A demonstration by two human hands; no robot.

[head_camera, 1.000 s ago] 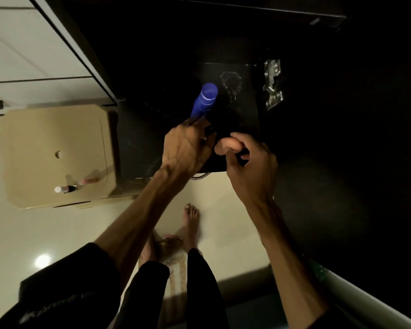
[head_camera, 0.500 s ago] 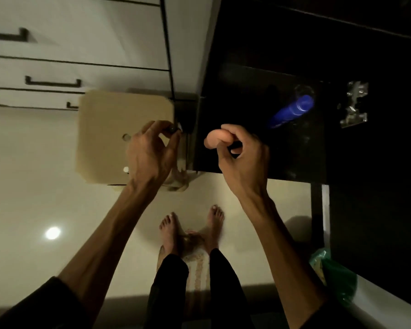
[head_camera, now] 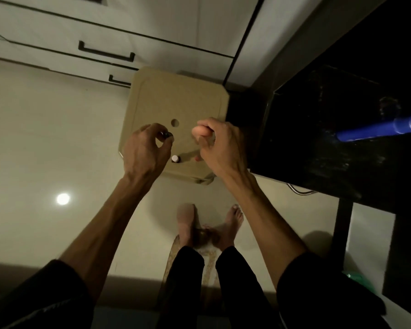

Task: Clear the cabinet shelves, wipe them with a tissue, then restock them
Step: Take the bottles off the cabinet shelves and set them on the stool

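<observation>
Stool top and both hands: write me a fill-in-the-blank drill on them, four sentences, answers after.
1. The right hand holds a small ____-coloured object.
2. The left hand pinches a small dark item above the ____ stool.
3. The round hole in the stool top lies ____ the two hands.
4. The blue tube lies on the dark ____ shelf.

Missing words: peach; tan; between; cabinet

Tan stool [head_camera: 176, 96] at 12 o'clock, plain; white-capped small bottle [head_camera: 175, 159] on it. Blue tube [head_camera: 377, 128] at 3 o'clock against black shelf [head_camera: 318, 143]. White drawers [head_camera: 152, 32] with black handles [head_camera: 106, 52]. Peach-pink object [head_camera: 199, 131] centre. Cream floor [head_camera: 45, 138].
</observation>
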